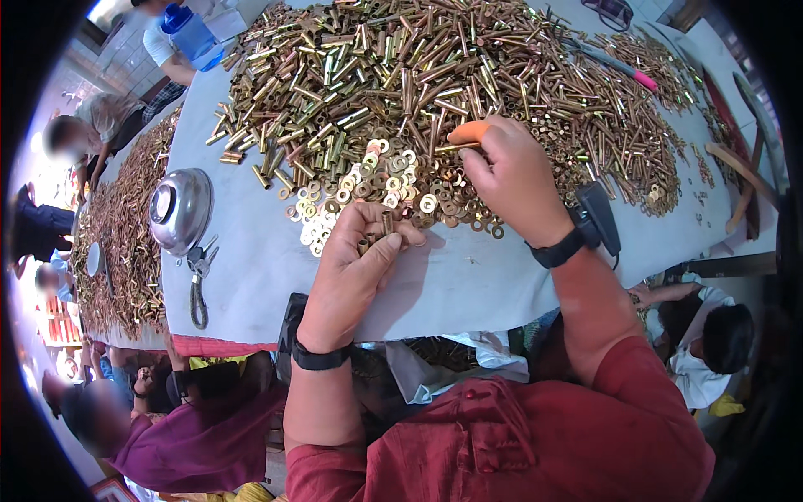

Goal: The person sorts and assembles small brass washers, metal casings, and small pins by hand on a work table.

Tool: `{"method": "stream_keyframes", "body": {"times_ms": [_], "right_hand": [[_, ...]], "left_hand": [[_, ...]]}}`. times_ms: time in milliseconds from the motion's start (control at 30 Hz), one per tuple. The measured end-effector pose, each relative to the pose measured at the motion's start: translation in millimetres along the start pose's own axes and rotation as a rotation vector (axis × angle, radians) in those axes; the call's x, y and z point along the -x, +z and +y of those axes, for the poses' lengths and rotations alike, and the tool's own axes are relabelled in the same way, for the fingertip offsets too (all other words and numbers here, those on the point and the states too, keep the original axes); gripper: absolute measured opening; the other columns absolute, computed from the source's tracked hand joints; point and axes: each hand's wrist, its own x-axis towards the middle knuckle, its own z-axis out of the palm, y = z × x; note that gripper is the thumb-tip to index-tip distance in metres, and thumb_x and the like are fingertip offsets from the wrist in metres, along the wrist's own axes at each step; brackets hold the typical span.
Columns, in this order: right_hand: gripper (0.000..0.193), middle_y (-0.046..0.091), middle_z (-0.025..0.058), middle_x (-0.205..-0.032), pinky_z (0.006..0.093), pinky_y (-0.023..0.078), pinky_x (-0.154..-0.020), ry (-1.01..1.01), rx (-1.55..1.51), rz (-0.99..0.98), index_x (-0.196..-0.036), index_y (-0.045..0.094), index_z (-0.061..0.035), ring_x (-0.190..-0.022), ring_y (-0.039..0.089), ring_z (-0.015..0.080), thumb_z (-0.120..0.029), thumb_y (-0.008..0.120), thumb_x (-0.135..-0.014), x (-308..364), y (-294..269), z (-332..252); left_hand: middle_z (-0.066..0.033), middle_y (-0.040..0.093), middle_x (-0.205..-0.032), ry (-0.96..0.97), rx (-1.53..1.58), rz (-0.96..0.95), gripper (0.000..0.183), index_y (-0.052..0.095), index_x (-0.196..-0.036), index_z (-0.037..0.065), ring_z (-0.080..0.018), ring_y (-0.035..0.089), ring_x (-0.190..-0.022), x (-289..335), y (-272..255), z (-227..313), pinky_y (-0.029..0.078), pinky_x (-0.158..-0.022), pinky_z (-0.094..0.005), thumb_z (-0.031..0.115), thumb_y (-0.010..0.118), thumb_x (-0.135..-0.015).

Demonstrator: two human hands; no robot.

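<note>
My left hand (355, 259) is closed around a few short brass-coloured metal tubes (387, 222), one standing upright between the fingers and thumb. It hovers at the near edge of a patch of flat ring washers (368, 180). Further right, my right hand (519, 171) reaches over the near side of a large heap of loose metal tubes (401, 75). An orange finger cover (468, 132) sits on its forefinger. Between that finger and the thumb a thin brass tube (452, 149) shows, apparently pinched.
To the left on the pale tabletop (468, 284) lie a shiny metal bowl (188, 222) and keys on a braided cord (199, 263). A blue jug (191, 38) stands far left. A pink-tipped tool (644, 80) rests on the heap. People sit around, some at a second heaped table (125, 339).
</note>
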Motion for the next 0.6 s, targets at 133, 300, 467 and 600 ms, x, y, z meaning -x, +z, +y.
{"method": "stream_keyframes", "body": {"times_ms": [133, 300, 467, 600], "right_hand": [[0.012, 0.066, 0.0110, -0.085, 0.0403, 0.050, -0.075, 0.394, -0.458, -0.277, -0.090, 0.066, -0.0047, -0.083, 0.063, 0.0315, -0.011, 0.064, -0.080, -6, -25, -30], [0.014, 0.063, 0.0104, -0.084, 0.0412, 0.050, -0.072, -0.155, -0.240, -0.470, -0.091, 0.065, -0.0063, -0.081, 0.062, 0.0306, -0.015, 0.067, -0.081, 23, -15, -44], [0.013, 0.061, 0.0096, -0.084, 0.0423, 0.050, -0.073, -0.163, -0.270, -0.614, -0.091, 0.065, -0.0062, -0.084, 0.062, 0.0321, -0.016, 0.066, -0.083, 43, 7, -54], [0.019, 0.060, 0.0105, -0.082, 0.0423, 0.051, -0.067, -0.029, -0.262, -0.470, -0.092, 0.062, -0.0050, -0.079, 0.062, 0.0318, -0.024, 0.064, -0.087, 36, 4, -50]], "left_hand": [[-0.0028, 0.064, -0.094, 0.199, -0.109, 0.103, 0.013, 0.054, -0.104, 0.001, -0.0063, 0.053, -0.072, -4, -1, -14, 0.045, -0.064, -0.0214, -0.001, 0.060, -0.092], [-0.0015, 0.064, -0.090, 0.267, -0.373, 0.207, 0.014, 0.063, -0.100, 0.001, -0.0090, 0.058, -0.084, -1, -5, -10, 0.046, -0.077, -0.0233, 0.004, 0.070, -0.088], [0.0002, 0.062, -0.089, 0.320, -0.525, 0.225, 0.015, 0.066, -0.097, 0.001, -0.0085, 0.058, -0.083, -1, -7, -4, 0.046, -0.076, -0.0229, 0.004, 0.073, -0.085], [-0.0013, 0.062, -0.092, 0.359, -0.589, 0.234, 0.015, 0.066, -0.095, 0.000, -0.0094, 0.058, -0.084, -2, -14, -8, 0.046, -0.077, -0.0238, 0.004, 0.074, -0.083]]}}
